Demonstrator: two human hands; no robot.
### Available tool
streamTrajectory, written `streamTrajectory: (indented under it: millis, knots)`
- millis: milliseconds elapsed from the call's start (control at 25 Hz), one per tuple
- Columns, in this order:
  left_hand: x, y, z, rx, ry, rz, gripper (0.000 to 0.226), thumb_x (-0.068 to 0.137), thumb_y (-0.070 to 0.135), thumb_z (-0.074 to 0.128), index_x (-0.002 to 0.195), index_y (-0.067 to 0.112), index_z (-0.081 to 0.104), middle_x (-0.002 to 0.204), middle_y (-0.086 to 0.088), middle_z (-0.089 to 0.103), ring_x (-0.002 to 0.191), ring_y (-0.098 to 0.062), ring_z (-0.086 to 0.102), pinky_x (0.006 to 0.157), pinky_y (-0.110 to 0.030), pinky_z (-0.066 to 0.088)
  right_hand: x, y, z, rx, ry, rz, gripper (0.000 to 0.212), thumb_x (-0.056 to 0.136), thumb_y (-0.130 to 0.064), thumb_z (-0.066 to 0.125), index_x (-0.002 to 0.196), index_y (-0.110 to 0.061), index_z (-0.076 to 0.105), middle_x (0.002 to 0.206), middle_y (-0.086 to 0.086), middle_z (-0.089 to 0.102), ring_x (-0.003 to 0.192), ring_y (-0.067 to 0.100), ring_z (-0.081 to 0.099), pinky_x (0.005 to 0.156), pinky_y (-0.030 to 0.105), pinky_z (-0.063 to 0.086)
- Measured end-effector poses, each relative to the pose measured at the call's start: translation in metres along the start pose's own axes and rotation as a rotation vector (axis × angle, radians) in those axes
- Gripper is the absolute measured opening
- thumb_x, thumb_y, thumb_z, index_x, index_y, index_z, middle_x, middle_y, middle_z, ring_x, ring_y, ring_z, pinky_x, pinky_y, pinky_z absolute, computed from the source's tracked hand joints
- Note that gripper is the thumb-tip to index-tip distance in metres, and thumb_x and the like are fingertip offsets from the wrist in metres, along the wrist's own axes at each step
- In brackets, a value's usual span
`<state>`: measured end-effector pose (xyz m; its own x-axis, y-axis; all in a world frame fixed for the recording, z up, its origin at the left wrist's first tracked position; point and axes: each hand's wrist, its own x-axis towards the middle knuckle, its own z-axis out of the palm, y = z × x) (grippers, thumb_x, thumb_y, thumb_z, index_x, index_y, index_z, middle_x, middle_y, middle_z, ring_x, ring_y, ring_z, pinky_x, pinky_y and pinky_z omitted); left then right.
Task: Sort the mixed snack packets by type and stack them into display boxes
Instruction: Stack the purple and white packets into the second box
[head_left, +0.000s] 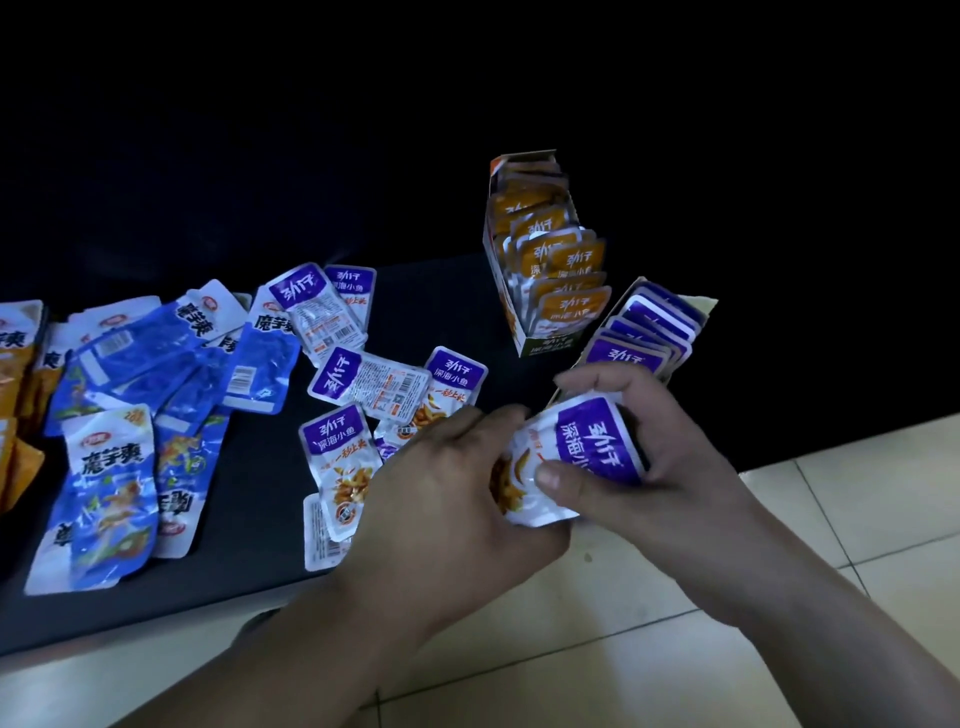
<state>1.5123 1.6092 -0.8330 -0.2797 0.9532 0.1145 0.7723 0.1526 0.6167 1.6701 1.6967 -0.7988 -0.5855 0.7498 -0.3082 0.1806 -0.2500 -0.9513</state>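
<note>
Single feed on my console: the head camera, worn by the person, wide-angle, facing forward and steeply down.

- Both forearms enter from the bottom edge of the frame.
- The left hand (441, 483) and right hand (660, 457) grip a stack of purple packets (587, 452) just right of centre, close to the lens and large in frame.
- The dark table (270, 530) fills the left and middle; its near edge climbs from lower left toward the right edge.
- Tiled floor (675, 623) shows at lower right.
- The orange-packet box (553, 344) and purple-packet box (704, 304) sit farther off, right of centre.
- The upper third of the frame is dark, unreadable
</note>
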Motion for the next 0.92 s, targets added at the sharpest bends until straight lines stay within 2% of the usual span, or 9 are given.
streamTrajectory:
  millis: [80, 160, 200, 280, 480, 600, 720, 840, 920]
  knots:
    - [-0.001, -0.003, 0.001, -0.049, -0.003, 0.011, 0.080, 0.068, 0.060, 0.077, 0.140, 0.034, 0.055, 0.109, 0.017, 0.062, 0.101, 0.000, 0.060, 0.079, -0.020, 0.054, -0.002, 0.005, 0.000, -0.016, 0.044, -0.015, 0.040, 0.083, -0.004, 0.081, 0.103, -0.036, 0.069, 0.106, -0.007, 0.075, 0.099, 0.013, 0.075, 0.076, 0.036, 0.064]
    - [-0.005, -0.007, 0.003, -0.174, -0.107, 0.035, 0.100, 0.072, 0.056, 0.082, 0.158, 0.039, 0.033, 0.131, 0.022, 0.054, 0.121, 0.005, 0.052, 0.091, -0.012, 0.048, 0.001, 0.012, -0.005, 0.033, 0.113, 0.018, 0.034, 0.083, -0.003, 0.080, 0.100, -0.032, 0.072, 0.106, -0.002, 0.077, 0.099, 0.018, 0.075, 0.076, 0.037, 0.063]
    - [-0.008, -0.009, 0.004, -0.213, -0.143, 0.073, 0.100, 0.074, 0.052, 0.084, 0.158, 0.040, 0.031, 0.139, 0.022, 0.050, 0.128, 0.004, 0.049, 0.096, -0.013, 0.047, 0.002, 0.014, -0.008, 0.063, 0.142, 0.035, 0.034, 0.084, -0.002, 0.079, 0.103, -0.029, 0.072, 0.106, 0.000, 0.077, 0.099, 0.020, 0.076, 0.077, 0.039, 0.063]
    - [-0.011, -0.011, 0.011, -0.211, -0.118, 0.175, 0.089, 0.076, 0.043, 0.083, 0.154, 0.035, 0.043, 0.147, 0.015, 0.047, 0.134, -0.003, 0.049, 0.101, -0.023, 0.048, 0.004, 0.013, -0.014, 0.089, 0.178, 0.061, 0.034, 0.084, -0.001, 0.077, 0.108, -0.024, 0.072, 0.105, 0.001, 0.078, 0.098, 0.022, 0.076, 0.080, 0.041, 0.064]
    - [-0.002, -0.011, 0.026, -0.299, 0.017, 0.244, 0.075, 0.075, 0.012, 0.085, 0.145, 0.022, 0.059, 0.143, 0.007, 0.056, 0.123, -0.018, 0.060, 0.092, -0.036, 0.056, 0.003, 0.005, -0.021, 0.122, 0.123, 0.081, 0.034, 0.089, -0.002, 0.074, 0.113, -0.025, 0.070, 0.103, -0.004, 0.077, 0.093, 0.022, 0.077, 0.069, 0.042, 0.064]
    - [0.006, -0.010, 0.024, -0.357, -0.114, 0.243, 0.084, 0.075, 0.025, 0.088, 0.150, 0.030, 0.051, 0.151, 0.013, 0.048, 0.132, -0.018, 0.054, 0.099, -0.036, 0.053, 0.003, -0.001, -0.029, 0.008, 0.161, 0.026, 0.036, 0.085, -0.002, 0.078, 0.109, -0.028, 0.071, 0.104, -0.012, 0.076, 0.097, 0.012, 0.075, 0.071, 0.035, 0.064]
    - [0.027, -0.003, 0.028, -0.352, -0.206, 0.157, 0.106, 0.071, 0.051, 0.089, 0.158, 0.041, 0.030, 0.158, 0.027, 0.031, 0.146, -0.003, 0.034, 0.113, -0.026, 0.041, 0.011, -0.012, -0.045, -0.225, 0.297, -0.151, 0.043, 0.081, -0.001, 0.081, 0.105, -0.035, 0.070, 0.103, -0.016, 0.074, 0.093, 0.003, 0.072, 0.072, 0.020, 0.059]
    - [0.040, -0.007, 0.045, -0.411, -0.116, -0.022, 0.083, 0.089, 0.060, 0.068, 0.159, 0.042, 0.027, 0.152, 0.026, 0.041, 0.140, 0.001, 0.041, 0.108, -0.024, 0.044, 0.030, -0.018, -0.055, -0.392, 0.262, -0.249, 0.043, 0.084, -0.006, 0.078, 0.105, -0.040, 0.066, 0.103, -0.022, 0.069, 0.096, -0.004, 0.068, 0.069, 0.012, 0.055]
    - [0.038, -0.015, 0.060, -0.396, -0.172, -0.087, 0.070, 0.099, 0.043, 0.061, 0.158, 0.047, 0.024, 0.149, 0.021, 0.046, 0.132, -0.001, 0.051, 0.101, -0.030, 0.053, 0.042, -0.007, -0.056, -0.485, 0.214, -0.249, 0.041, 0.087, -0.010, 0.077, 0.107, -0.042, 0.063, 0.109, -0.019, 0.066, 0.103, -0.006, 0.065, 0.070, 0.012, 0.056]
